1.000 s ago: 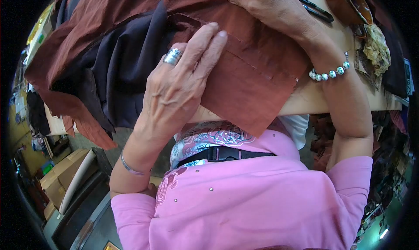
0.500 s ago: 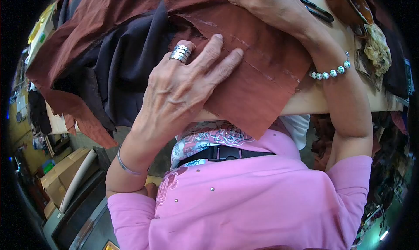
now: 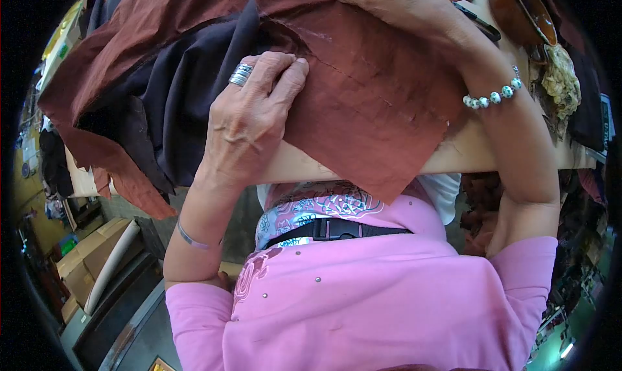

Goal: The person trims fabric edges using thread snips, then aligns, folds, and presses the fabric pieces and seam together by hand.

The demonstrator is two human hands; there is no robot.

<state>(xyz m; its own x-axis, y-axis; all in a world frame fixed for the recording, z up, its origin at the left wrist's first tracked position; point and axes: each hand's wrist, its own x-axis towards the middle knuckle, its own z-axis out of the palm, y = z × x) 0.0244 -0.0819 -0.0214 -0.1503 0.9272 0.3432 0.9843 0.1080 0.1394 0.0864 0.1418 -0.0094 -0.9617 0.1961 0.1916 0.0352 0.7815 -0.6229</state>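
Note:
Reddish-brown cloth (image 3: 369, 112) covers much of the table, and one corner hangs over its front edge. My left hand (image 3: 249, 112), with rings on one finger, is closed on the brown cloth beside a seam or fold, its fingertips curled down and the thumb hidden. Dark cloth (image 3: 194, 79) lies bunched just left of it. Farther right, my right hand (image 3: 402, 5) rests palm down on the brown cloth at the top edge, thumb stretched out to the left; its other fingers are mostly cut off by the view.
On the table (image 3: 453, 152), a black tool (image 3: 479, 24) lies beside my right wrist, near a brown glossy bowl (image 3: 521, 14). A crumpled pale yellowish piece (image 3: 558, 82) is at the right. Cardboard boxes (image 3: 94, 254) stand low at the left.
My left hand's fingers first spread and slid right over the cloth, then drew back left and curled in. The right hand stays nearly in place. The view has shifted slightly.

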